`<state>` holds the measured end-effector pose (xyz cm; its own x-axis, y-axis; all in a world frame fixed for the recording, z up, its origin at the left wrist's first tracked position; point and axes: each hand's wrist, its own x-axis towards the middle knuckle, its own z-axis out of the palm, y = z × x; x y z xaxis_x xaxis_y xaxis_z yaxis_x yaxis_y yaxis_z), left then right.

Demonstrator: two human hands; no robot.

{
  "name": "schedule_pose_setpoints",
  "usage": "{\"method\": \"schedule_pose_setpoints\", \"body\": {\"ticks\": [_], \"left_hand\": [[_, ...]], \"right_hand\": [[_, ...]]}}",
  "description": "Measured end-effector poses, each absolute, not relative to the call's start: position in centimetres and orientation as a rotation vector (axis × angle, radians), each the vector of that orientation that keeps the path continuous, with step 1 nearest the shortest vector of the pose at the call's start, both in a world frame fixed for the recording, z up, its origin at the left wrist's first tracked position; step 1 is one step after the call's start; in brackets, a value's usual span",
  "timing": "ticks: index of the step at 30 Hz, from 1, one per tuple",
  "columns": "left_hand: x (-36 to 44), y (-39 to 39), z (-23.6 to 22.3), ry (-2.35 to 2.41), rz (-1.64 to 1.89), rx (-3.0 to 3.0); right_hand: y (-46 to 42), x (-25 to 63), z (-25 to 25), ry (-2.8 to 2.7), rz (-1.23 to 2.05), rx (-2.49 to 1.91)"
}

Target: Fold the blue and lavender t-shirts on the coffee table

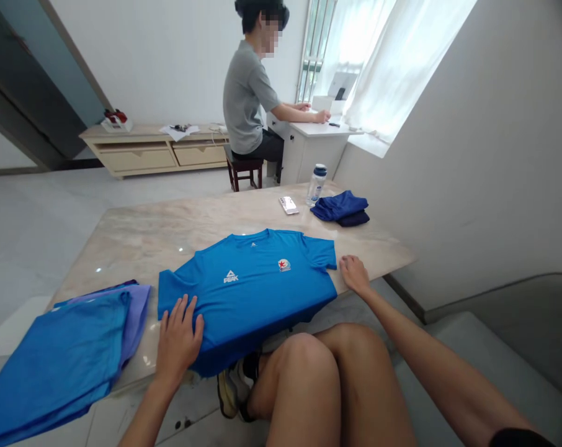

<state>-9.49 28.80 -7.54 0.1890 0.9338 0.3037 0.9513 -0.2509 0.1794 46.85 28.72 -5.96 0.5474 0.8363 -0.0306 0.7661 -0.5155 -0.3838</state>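
Observation:
A blue T-shirt [257, 279] lies spread front side up on the table, its neck facing away from me. Its lower part hangs over the near edge. White lettering and a small round badge show on the chest. My left hand [179, 335] rests with fingers spread on the shirt's left side, below the sleeve. Beside the right sleeve, my right hand [354, 273] rests on the tabletop, fingers loosely bent and nothing visible in them. To the left is a stack of folded clothes [76, 347], blue on top with purple beneath.
The marble-look table [136, 233] also bears a phone [289, 205], a water bottle [316, 185] and folded dark blue clothes [340, 208] at the far right. Beyond, a person in grey [248, 93] sits at a white desk [316, 133]. A low cabinet [136, 158] lines the wall.

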Motion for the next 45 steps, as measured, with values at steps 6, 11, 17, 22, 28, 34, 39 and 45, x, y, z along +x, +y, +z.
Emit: {"method": "schedule_pose_setpoints", "body": {"ticks": [6,11,17,22,28,34,39,45], "left_hand": [[-9.2,29.0,-7.5,-1.895,-0.643,-2.327],[-9.3,29.1,-7.8,-1.926,-0.653,-2.366],[-9.2,28.9,-7.4,-1.950,-0.657,-2.421],[-8.9,28.7,-7.1,-1.964,-0.680,-2.427],[-8.7,28.4,-6.8,-1.974,-0.651,-2.424],[-8.7,28.4,-6.6,-1.977,-0.619,-2.442],[-8.9,28.5,-6.8,-1.967,-0.566,-2.449],[-8.7,28.7,-6.3,-2.011,-0.351,-2.433]], "right_hand": [[33.1,43.7,-5.0,-0.943,0.288,-2.620],[35.4,41.1,-4.6,-0.946,0.245,-2.600],[36.5,40.8,-0.6,-1.068,0.203,-2.488],[37.9,36.6,2.5,-1.309,0.232,-2.323],[38.7,29.9,2.7,-1.647,0.593,-2.000],[35.9,34.2,1.6,-1.603,0.418,-2.178],[31.5,40.3,-1.8,-1.541,0.150,-2.590],[30.3,41.0,-5.1,-1.446,0.047,-2.549]]}}
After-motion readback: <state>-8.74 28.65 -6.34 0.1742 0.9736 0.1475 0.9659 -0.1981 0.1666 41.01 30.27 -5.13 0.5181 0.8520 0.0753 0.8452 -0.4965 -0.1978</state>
